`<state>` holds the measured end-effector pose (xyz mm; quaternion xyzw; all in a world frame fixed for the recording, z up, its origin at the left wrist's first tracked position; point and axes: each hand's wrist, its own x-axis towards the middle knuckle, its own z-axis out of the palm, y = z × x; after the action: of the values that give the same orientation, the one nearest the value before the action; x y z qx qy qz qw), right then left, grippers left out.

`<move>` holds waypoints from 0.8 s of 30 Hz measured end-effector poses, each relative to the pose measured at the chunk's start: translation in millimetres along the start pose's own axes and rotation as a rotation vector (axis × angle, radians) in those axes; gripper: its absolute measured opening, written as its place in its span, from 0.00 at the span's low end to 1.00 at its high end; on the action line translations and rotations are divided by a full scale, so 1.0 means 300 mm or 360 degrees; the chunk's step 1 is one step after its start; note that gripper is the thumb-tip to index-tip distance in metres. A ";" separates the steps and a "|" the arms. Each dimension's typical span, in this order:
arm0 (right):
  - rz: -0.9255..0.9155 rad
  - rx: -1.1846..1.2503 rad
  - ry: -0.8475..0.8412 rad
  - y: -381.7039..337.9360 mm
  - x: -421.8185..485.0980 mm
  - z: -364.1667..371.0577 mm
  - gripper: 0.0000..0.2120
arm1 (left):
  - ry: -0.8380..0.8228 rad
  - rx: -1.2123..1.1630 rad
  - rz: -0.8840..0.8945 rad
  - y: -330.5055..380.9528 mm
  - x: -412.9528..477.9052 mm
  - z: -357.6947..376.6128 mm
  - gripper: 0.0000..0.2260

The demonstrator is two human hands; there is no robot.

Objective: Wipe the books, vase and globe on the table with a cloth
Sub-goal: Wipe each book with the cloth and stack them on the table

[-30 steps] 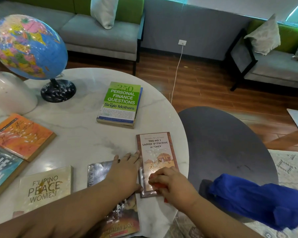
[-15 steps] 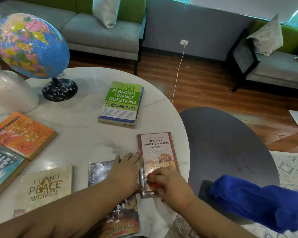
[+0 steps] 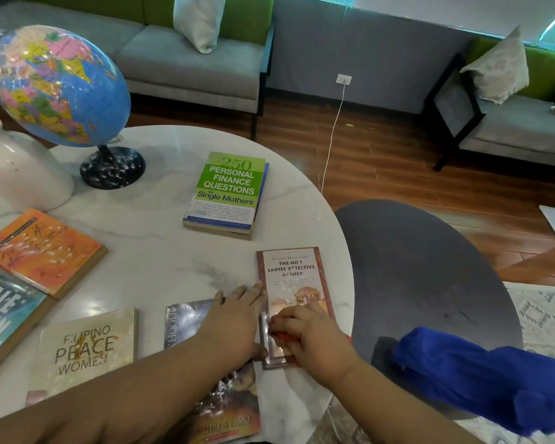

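My right hand (image 3: 314,341) grips a red cloth (image 3: 285,336) and presses it on the lower half of the brown detective-agency book (image 3: 293,274), near the right edge of the white marble table (image 3: 148,251). Flat, with straight fingers, my left hand (image 3: 234,318) lies against that book's left edge, partly over a dark book (image 3: 183,318). A green finance book (image 3: 228,190) lies further back. The globe (image 3: 55,84) and the white vase (image 3: 16,171) stand at the far left.
An orange book (image 3: 42,251), a blue book (image 3: 0,315) and a cream peace-women book (image 3: 84,350) lie at the left. To the right is a dark grey low table (image 3: 423,267) with a blue cloth (image 3: 494,379) on it. Sofas stand behind.
My right hand with the red cloth has edged slightly left over the brown book's cover. My left hand stays in place.
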<state>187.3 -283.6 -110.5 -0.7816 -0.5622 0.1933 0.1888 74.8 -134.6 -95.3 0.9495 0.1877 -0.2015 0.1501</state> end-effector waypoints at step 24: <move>0.0117 -0.0058 -0.0021 0.047 -0.118 -0.025 0.13 | -0.0027 0.0008 -0.0024 0.002 -0.011 -0.014 0.44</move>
<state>192.1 -321.9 -108.2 -0.8038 -0.5378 0.1948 0.1635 73.8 -134.5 -90.0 0.9467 0.1932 -0.2111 0.1479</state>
